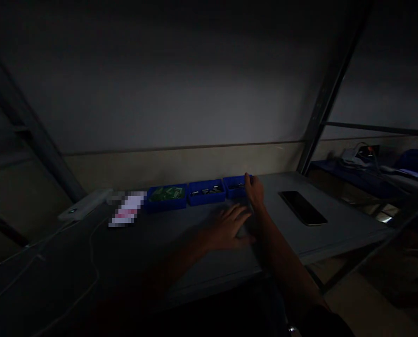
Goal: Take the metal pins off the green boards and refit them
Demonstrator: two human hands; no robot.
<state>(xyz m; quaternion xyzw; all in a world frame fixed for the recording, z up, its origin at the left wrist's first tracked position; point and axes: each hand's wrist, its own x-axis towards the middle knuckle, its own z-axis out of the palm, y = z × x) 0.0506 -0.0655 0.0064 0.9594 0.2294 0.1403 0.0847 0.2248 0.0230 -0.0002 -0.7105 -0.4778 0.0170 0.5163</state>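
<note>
Three small blue bins stand in a row along the back of the grey table. Green packets fill the left bin (167, 204). Small dark and shiny parts lie in the middle bin (207, 200) and in the right bin (234, 193). My right hand (254, 191) is closed at the right end of the right bin, its fingers curled on the edge and partly hiding it. Below the bins, my left hand (230, 229) hovers over or rests on the table with fingers stretched out and nothing visible in it. The dim light hides detail.
A dark phone-like slab (302, 207) lies on the table (339, 224) to the right. At the left are a white power strip (85, 205), a pixelated bright object (127, 210) and loose cables. Metal posts (323, 107) frame the table, with a wall behind.
</note>
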